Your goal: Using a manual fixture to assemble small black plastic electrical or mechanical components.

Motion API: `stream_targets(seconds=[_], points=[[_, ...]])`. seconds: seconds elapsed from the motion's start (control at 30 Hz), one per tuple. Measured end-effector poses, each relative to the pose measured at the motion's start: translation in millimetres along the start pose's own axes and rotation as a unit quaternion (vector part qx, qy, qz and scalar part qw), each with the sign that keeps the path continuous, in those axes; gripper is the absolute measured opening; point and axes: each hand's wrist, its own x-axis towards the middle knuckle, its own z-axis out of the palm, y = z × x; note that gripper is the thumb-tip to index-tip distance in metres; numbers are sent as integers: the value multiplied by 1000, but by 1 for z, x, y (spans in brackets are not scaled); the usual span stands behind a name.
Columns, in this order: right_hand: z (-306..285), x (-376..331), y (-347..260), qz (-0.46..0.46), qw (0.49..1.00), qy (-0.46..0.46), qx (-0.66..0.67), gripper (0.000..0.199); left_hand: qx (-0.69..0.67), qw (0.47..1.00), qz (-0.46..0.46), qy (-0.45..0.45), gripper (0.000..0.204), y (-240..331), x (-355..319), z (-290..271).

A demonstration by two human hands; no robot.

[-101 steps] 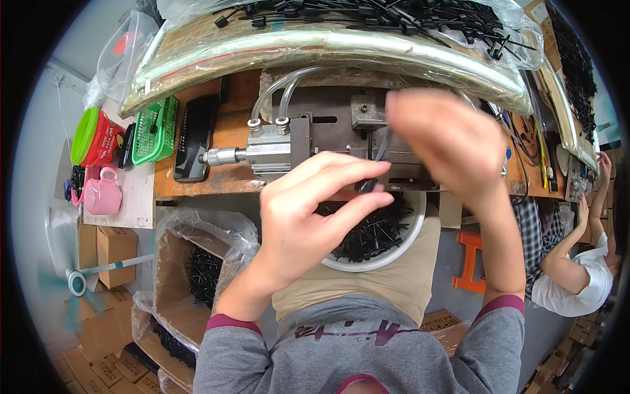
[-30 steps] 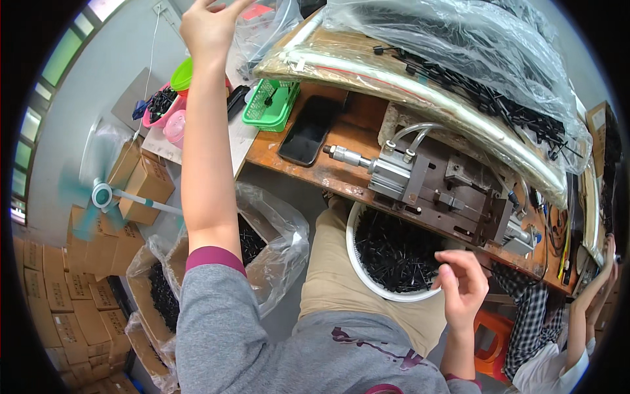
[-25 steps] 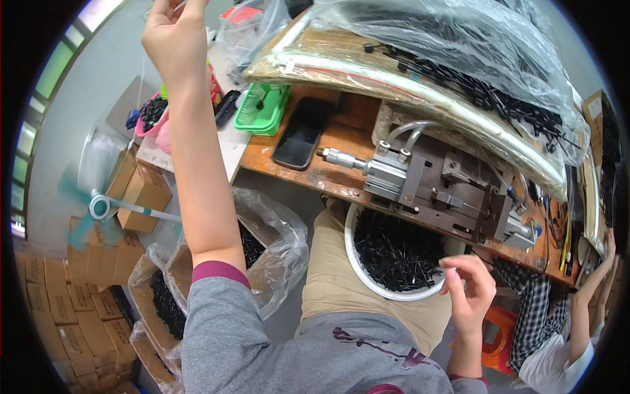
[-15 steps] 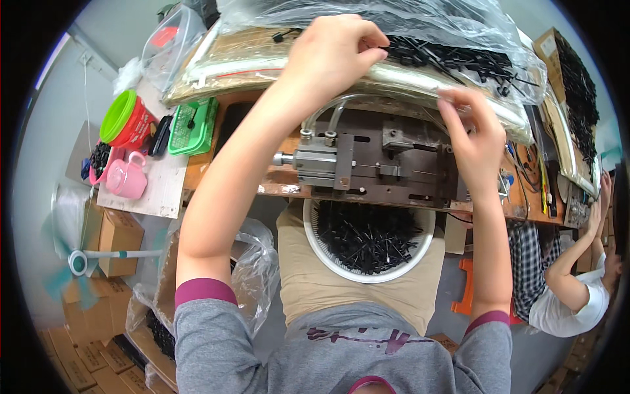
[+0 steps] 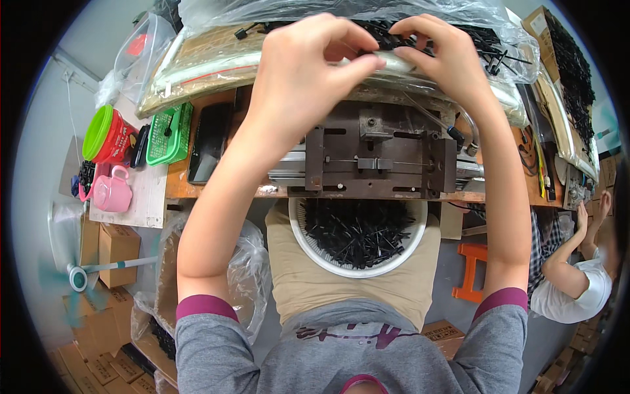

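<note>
Right hand [image 5: 453,62] has moved to slim black parts [image 5: 487,46], grip spread; left hand [image 5: 298,62], I cannot tell.

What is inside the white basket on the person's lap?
The white basket holds a jumbled heap of thin black parts. The heap hides its bottom, and the bench overhead covers its far side.

From my distance, I cannot tell whether the left hand [image 5: 295,62] holds the dark bit [image 5: 363,52] between its fingers. Its forearm [image 5: 226,190] hides much of the cylinder [image 5: 287,169]. The fan [image 5: 77,278] has blurred blades; the upper edge cuts the plastic sheet [image 5: 216,11].
</note>
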Motion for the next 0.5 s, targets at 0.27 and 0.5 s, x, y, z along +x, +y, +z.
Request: stream_targets(seconds=[0.27, 0.5], points=[[-14, -43, -23, 81, 983, -6, 164, 21, 58, 991, 40, -110, 29, 34, -128, 25], [-14, -78, -56, 74, 974, 49, 208, 22, 178, 974, 33, -136, 25, 32, -148, 58]])
